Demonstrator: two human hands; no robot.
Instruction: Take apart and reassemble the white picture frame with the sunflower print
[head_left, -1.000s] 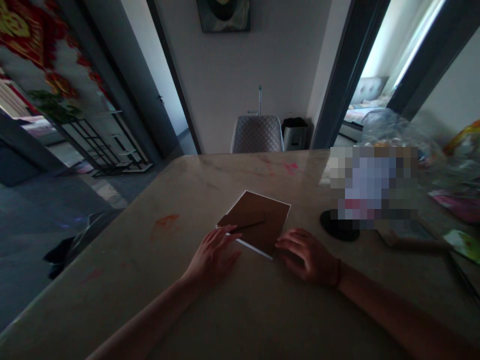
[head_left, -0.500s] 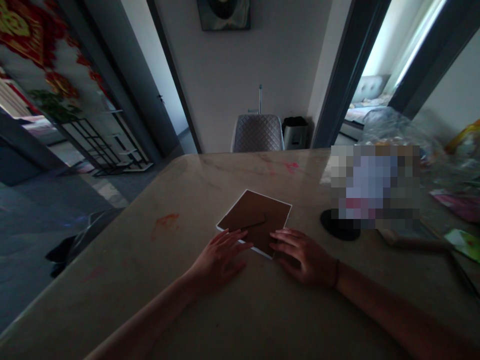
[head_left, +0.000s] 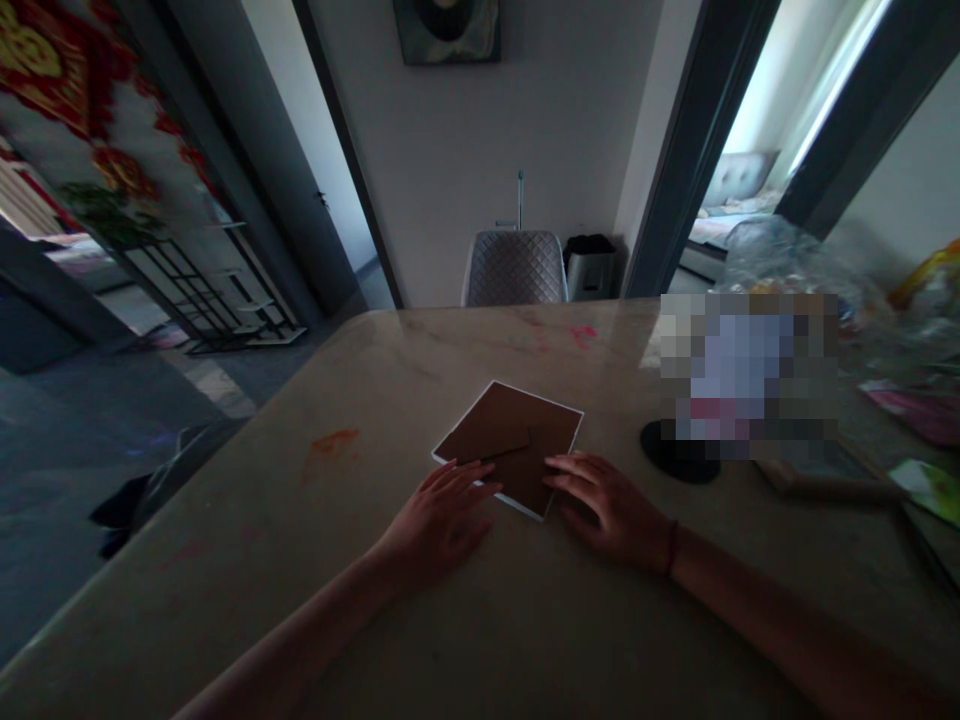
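A flat brown panel (head_left: 517, 415) with a white edge lies turned at an angle on the marbled table (head_left: 375, 380). On its face is a thin dark L-shaped line or piece (head_left: 510, 449); which of the two I cannot tell. My left hand (head_left: 442, 515) rests palm down, fingertips on the panel's near left edge, fingers apart. At the near right edge, my right hand (head_left: 604, 505) has its fingertips over the panel, fingers spread and slightly bent. A band circles the right wrist. Neither hand grips anything.
Right of the panel are a black round base (head_left: 680, 455), a blurred-out object (head_left: 742, 370), a flat framed item (head_left: 832, 470) and clear plastic bags (head_left: 795, 260). Beyond the far table edge stand a quilted chair (head_left: 516, 265) and a bin (head_left: 590, 270).
My right hand's fingertips have shifted slightly right, towards the panel's right edge. My left hand and the panel are almost where they were.
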